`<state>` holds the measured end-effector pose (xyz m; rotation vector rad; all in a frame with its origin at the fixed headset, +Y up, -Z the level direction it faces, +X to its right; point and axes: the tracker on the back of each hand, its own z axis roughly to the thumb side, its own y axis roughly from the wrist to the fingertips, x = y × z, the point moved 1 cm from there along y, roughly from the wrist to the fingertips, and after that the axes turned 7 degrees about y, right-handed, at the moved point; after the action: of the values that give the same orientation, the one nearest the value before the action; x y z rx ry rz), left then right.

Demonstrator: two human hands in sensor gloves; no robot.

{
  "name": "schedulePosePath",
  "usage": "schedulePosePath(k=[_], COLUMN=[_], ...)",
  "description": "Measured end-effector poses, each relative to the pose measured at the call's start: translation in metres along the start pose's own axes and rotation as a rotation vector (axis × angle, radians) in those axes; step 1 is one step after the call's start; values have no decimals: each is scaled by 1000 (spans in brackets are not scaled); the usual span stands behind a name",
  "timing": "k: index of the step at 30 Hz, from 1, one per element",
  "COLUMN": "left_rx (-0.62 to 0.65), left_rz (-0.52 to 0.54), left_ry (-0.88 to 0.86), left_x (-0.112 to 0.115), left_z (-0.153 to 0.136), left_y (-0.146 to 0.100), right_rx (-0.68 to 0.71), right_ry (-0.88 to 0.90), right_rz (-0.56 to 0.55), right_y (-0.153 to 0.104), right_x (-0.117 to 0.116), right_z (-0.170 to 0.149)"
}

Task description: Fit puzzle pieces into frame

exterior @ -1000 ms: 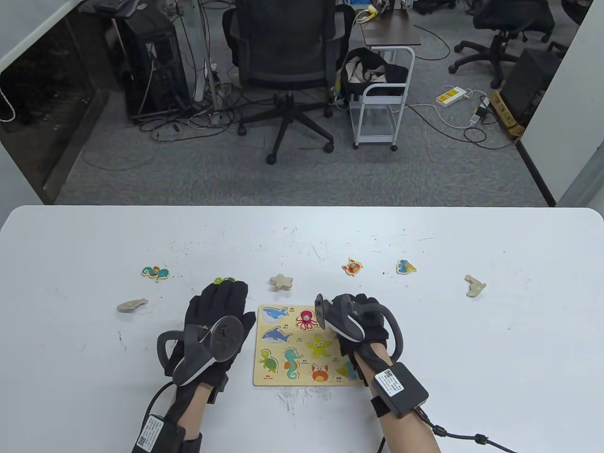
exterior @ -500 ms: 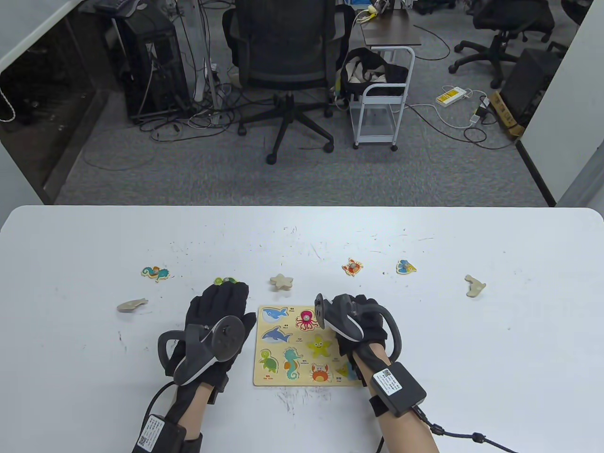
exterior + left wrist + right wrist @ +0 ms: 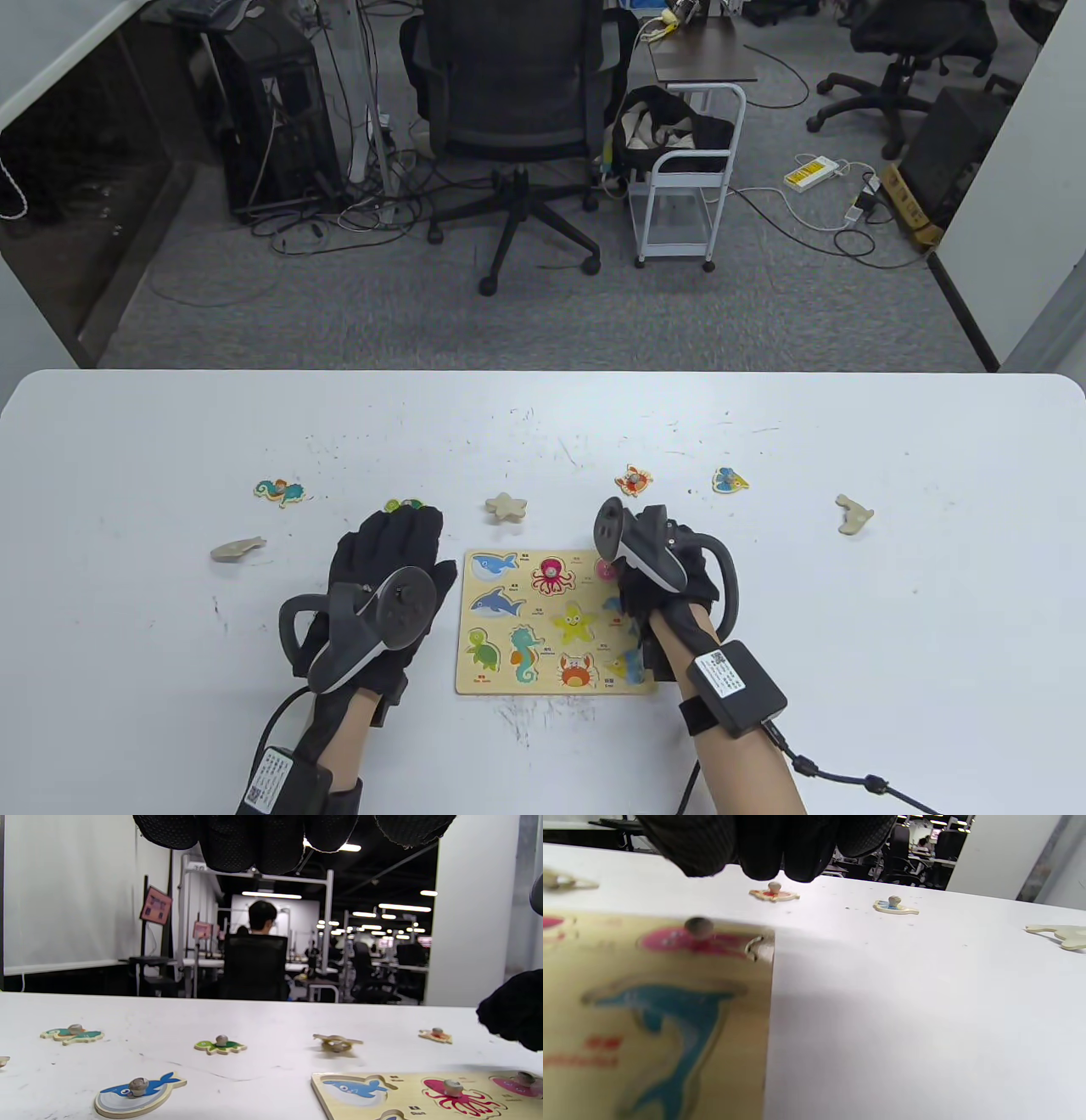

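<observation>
**Thin knobbed pieces: lift them by the peg, not the edge**

Your puzzle frame lies flat on the bench between your hands. Two pieces sit in its top row: the pink octopus piece and a pink piece in the top-right recess, whose animal I cannot make out. The other recesses show only printed pictures.

Loose pieces are spread along the far side: the seahorse piece, the turtle piece, the crab piece and the fish piece face up, each with a small wooden knob. The starfish piece, the piece at far left and the piece at far right show bare wood, so they probably lie face down. The whale piece shows only in the left wrist view, just beside the frame.

Your left hand rests flat on the bench, grip relaxed and empty. Your right hand hovers over the frame's right edge; its fingers hang just above the pink piece's knob, holding nothing.

These look like thin, stiff, light plywood cut-outs. Pinch the knob where it shows. For a face-down piece, expect to slide it or tip an edge before you can lift it.

Small labels are printed under each recess, too small to read.
</observation>
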<state>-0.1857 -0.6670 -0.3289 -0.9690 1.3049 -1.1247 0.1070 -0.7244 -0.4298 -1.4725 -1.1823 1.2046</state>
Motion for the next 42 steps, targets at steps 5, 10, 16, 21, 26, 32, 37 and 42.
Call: schedulePosePath(k=[5,10,16,21,26,32,37,42], left_rx=[-18,-34,-46,-50,-56,-57,-58,-60], left_rz=[5,7,11,4,-6,-19,-23,-27], left_ry=[-4,-11,-16,-3,1,15,20,24], left_x=[-2,-4,-5,-6,-4,-2,-3,-3], left_z=[-5,-11,-14,-15,-16,-15,-14,-14], left_y=[0,-1,-1,-1,0,1,1,1], right_rx=[-68,-99,-122,-140,-172,-190,-197,-213], right_ry=[-21,-2,-61,-36,-28,-39,-27,-20], right_rz=[-63,-89,-111,-54,6,54,33,23], right_y=[16,35,61,83,102,111,113,112], right_x=[31,47,45,24,-1,-18,-23,-22], right_z=[-9,-6,11,16,13,11,11,10])
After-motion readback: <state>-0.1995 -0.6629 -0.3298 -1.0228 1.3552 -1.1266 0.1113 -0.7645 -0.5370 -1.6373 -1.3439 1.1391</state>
